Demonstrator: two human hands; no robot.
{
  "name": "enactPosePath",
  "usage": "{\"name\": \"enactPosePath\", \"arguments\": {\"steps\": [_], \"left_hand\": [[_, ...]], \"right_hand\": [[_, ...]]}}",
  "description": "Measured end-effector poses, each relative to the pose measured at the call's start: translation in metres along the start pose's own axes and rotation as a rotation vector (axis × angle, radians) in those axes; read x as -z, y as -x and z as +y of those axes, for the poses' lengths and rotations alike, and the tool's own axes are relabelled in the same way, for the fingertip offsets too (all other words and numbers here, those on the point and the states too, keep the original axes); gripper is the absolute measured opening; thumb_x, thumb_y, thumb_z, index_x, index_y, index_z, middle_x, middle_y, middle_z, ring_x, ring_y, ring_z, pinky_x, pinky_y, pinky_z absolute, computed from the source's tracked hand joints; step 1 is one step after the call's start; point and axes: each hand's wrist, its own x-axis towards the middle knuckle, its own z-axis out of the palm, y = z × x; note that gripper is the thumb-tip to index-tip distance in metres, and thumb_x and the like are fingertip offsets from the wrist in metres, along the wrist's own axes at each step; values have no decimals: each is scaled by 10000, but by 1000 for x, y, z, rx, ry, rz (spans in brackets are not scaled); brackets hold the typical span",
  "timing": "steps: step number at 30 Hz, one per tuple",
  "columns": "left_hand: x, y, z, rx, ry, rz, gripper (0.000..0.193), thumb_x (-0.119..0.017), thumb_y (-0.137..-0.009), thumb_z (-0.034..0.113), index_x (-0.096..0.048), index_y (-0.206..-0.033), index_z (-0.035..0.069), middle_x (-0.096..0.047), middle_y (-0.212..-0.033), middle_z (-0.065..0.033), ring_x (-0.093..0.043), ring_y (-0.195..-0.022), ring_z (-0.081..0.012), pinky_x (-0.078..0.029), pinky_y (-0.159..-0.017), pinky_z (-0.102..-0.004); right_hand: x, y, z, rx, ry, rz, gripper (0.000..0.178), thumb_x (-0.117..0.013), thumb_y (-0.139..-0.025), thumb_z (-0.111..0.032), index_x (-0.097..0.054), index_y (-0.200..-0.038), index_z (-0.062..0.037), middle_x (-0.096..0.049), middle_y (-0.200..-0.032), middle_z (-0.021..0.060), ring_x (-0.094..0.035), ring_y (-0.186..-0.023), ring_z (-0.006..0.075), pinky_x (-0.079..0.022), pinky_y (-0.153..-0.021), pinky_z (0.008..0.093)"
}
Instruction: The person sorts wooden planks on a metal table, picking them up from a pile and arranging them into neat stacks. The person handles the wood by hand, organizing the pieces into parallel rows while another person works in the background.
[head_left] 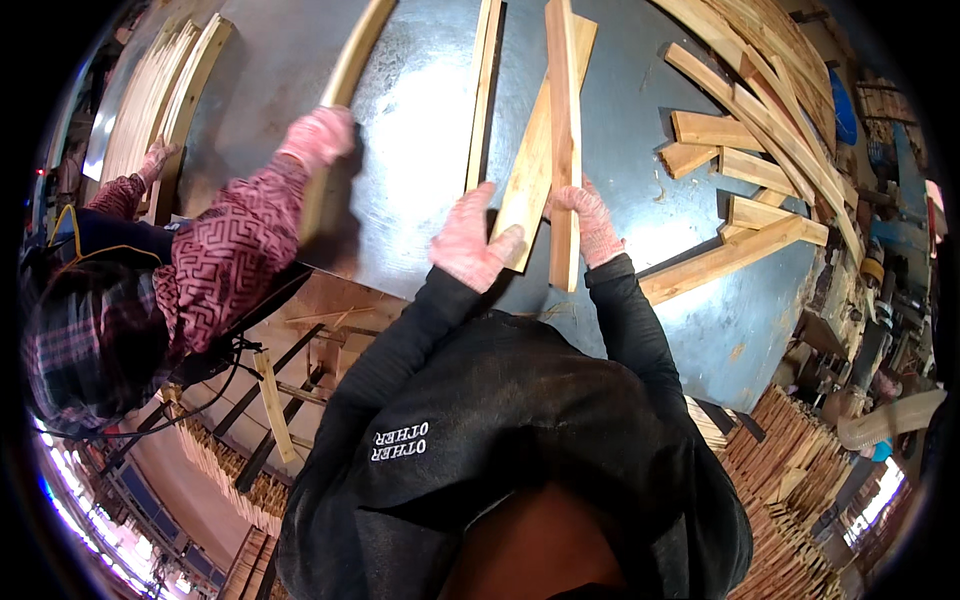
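Currently, our right hand [590, 222]: pinching the narrow reddish-brown wooden board [563, 140] near its close end, thumb on top; the remaining fingers are partly hidden.
Board's long axis: almost straight ahead from our right hand, with a short end protruding back past it toward us.
Our left hand [470, 248]: thumb and fingers spread, the thumb over the near-left edge of the wide pale wooden plank [530, 185]; we cannot tell whether it presses.
Plank's lie: near end between our hands, long axis slanting ahead and rightward, crossing beneath the board.
Nearer hand: right for the board, left for the plank's close end.
Slim pale wooden strip [480, 100]: directly ahead of our left hand, pointing away from us.
Grey metal worktop [420, 150]: beneath both hands, extending ahead.
Short squared wooden offcuts [720, 130]: right of our right hand, well apart.
Co-worker's gloved hand [320, 138]: left of our left hand, on another board.
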Motion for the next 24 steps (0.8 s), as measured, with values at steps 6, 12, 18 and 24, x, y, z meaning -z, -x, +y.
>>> {"name": "enactPosePath", "arguments": {"steps": [6, 12, 18, 24], "left_hand": [[-25, -47, 33, 403, 84, -662, 1320, -856, -659, 390, 32, -1524, -61, -397, -1446, -324, -445, -1326, -396, -389, -1088, -359], [-77, -26, -11, 583, 841, -403, 744, -687, -838, 79, -315, -1467, -63, -583, -1233, -173, -617, -1034, -185, -506, -873, -289], [-82, -21, -24, 343, 210, -332, 403, -610, -877, 201, -580, -1227, 4, -670, -959, -182, -638, -863, -299, -505, -757, -387], [-50, 11, -7, 222, -24, -363, 410, -562, -887, 271, -517, -1240, 68, -632, -1038, -268, -604, -976, -453, -493, -844, -471]], "right_hand": [[-16, 12, -40, -69, -435, -189, 606, -506, -771, 6, -423, -1370, 54, -589, -1251, 235, -622, -1119, 371, -501, -1023, 465], [-1, 15, -67, -127, -261, -86, 506, -518, -809, -53, -471, -1301, 53, -608, -1136, 204, -624, -1040, 355, -536, -954, 449], [17, 1, -50, 178, 946, 241, 389, -592, -901, -351, -636, -1092, -15, -661, -921, 167, -635, -865, 310, -498, -789, 399], [-40, -12, -24, 46, 1256, 159, 548, -447, -982, -524, -614, -1156, -33, -663, -945, 268, -626, -897, 453, -513, -802, 460]]}}
